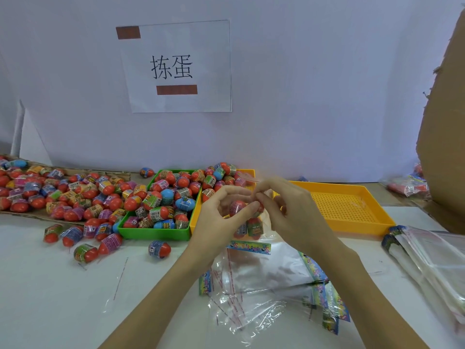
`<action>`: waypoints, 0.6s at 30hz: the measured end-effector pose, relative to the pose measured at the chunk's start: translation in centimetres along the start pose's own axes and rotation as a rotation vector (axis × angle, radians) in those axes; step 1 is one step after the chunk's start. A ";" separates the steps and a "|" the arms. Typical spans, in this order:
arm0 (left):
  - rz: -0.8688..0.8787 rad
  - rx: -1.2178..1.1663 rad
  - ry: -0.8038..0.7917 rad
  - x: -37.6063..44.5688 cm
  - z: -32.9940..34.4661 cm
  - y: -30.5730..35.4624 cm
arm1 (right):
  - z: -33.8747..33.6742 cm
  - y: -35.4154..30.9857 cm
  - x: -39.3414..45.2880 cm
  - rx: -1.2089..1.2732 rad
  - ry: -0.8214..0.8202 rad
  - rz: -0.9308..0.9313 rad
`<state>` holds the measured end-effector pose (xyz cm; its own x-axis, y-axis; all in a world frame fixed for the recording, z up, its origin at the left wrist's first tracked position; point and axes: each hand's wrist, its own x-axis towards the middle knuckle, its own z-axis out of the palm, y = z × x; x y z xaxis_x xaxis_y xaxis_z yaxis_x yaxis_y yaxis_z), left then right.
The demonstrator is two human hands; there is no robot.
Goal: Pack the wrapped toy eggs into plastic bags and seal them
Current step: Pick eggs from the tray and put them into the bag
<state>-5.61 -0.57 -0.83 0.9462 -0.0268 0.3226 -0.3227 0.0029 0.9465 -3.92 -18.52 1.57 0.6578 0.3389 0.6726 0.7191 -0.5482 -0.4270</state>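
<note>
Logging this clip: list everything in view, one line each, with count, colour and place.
wrapped toy eggs: many, mostly red, a few blue; heaped left, some loose on table
green tray: one, full of eggs, centre
yellow trays: two, the right one holding no eggs
plastic bag: one, clear, eggs inside, held up in both hands
clear bags: several, loose, front centre
bag stack: one, clear, right
paper sign: one, white, on wall
cardboard: brown, far right
left hand: pinches bag top
right hand: pinches bag top

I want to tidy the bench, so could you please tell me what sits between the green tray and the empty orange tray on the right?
In the head view, another orange tray heaped with eggs sits between the green tray and the empty orange tray.
</note>
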 end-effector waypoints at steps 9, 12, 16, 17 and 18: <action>-0.004 0.003 0.013 0.0 0.0 -0.2 | 0.1 0.1 -0.1 -0.069 -0.008 0.026; -0.052 -0.055 0.046 0.1 -0.1 -0.3 | -0.2 -0.3 0.0 -0.070 0.092 0.029; -0.169 -0.229 0.094 0.5 -0.4 -0.2 | -0.6 -0.3 0.3 0.041 0.259 0.270; -0.178 -0.251 0.096 0.6 -0.5 -0.1 | -0.7 -0.2 0.3 0.114 0.220 0.367; -0.176 -0.253 0.095 0.5 -0.5 -0.1 | -0.8 -0.1 0.3 0.205 0.144 0.456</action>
<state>-5.04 -0.04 -0.74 0.9889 0.0449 0.1414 -0.1483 0.2550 0.9555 -3.93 -18.99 2.33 0.8873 -0.0156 0.4610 0.4055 -0.4498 -0.7958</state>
